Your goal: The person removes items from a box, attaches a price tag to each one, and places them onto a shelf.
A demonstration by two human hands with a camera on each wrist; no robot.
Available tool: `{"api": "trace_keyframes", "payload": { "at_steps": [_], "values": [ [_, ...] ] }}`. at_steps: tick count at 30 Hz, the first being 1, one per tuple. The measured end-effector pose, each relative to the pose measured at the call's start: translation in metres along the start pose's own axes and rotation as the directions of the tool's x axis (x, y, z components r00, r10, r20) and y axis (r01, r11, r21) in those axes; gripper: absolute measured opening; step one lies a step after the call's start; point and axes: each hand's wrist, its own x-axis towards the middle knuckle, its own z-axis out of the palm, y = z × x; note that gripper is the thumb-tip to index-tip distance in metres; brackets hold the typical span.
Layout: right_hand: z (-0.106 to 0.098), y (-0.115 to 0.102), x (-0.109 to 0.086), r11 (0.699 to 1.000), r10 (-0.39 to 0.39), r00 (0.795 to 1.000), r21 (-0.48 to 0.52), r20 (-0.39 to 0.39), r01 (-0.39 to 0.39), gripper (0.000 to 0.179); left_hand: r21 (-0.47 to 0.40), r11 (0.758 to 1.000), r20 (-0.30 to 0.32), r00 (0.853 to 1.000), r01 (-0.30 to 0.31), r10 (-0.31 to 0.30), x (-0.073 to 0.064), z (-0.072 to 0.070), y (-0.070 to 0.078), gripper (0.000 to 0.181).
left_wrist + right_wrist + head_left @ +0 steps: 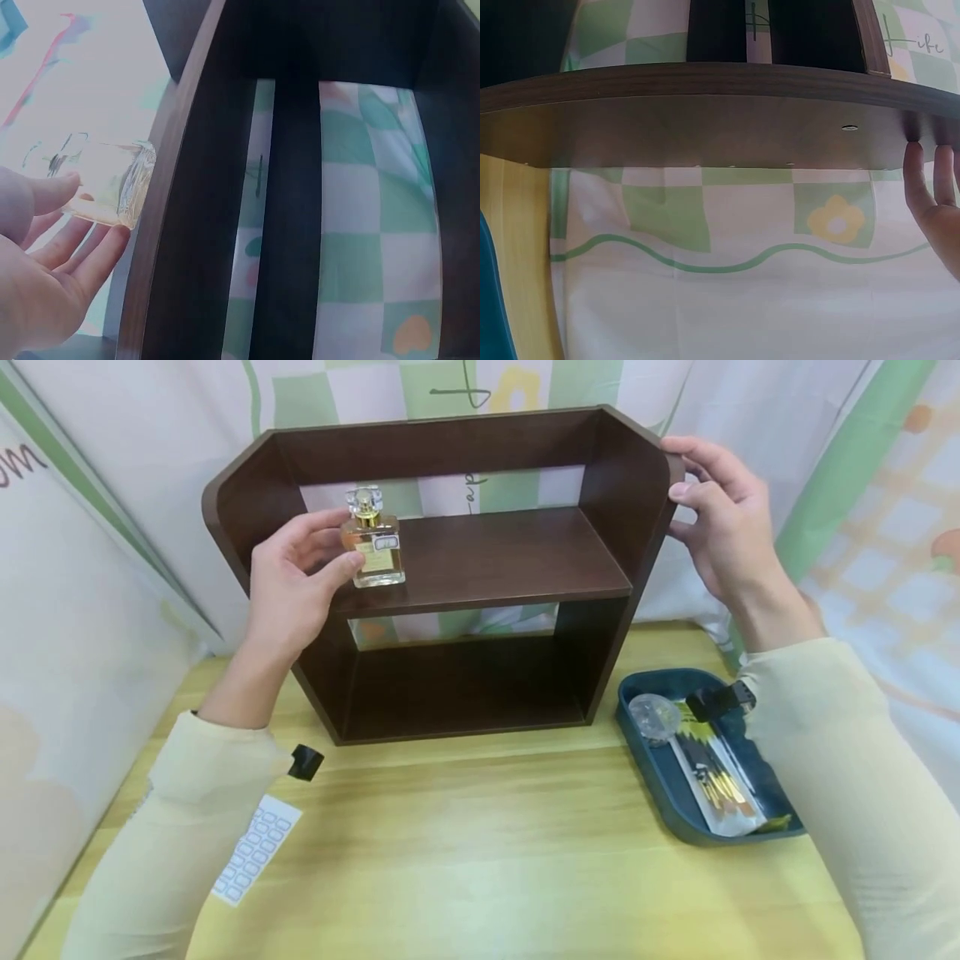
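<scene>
A glass perfume bottle (380, 560) with a clear faceted cap and gold collar is pinched between the thumb and fingers of my left hand (288, 581). It stands upright at the left end of the upper board of a dark brown two-tier shelf (495, 556). On its front is a small bordered sticker. In the left wrist view, the bottle (112, 180) appears sideways, its base right at the board's edge. My right hand (727, 518) touches the top of the shelf's right side panel; the right wrist view shows straight fingers (917, 176) against the panel's outer face.
A dark blue tray (651, 777) sits right of the shelf, holding a packet of brushes (716, 777) and a round clear container (655, 717). A white sticker sheet (258, 847) lies on the wooden table (465, 852), partly under the left sleeve. A patterned curtain (360, 393) hangs behind.
</scene>
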Motion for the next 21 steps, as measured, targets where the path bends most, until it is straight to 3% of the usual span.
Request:
{"api": "trace_keyframes", "payload": {
  "at_steps": [10,21],
  "values": [
    [-0.001,0.000,-0.001,1.000,-0.011,1.000,0.000,0.000,0.011,0.036,0.025,0.990,0.016,0.990,0.137,-0.138,0.027,0.005,-0.005,0.041],
    [-0.001,0.000,-0.001,1.000,-0.012,1.000,-0.009,0.000,0.012,0.035,0.063,0.969,0.014,0.970,0.241,-0.242,0.034,0.004,-0.008,0.043]
  ]
}}
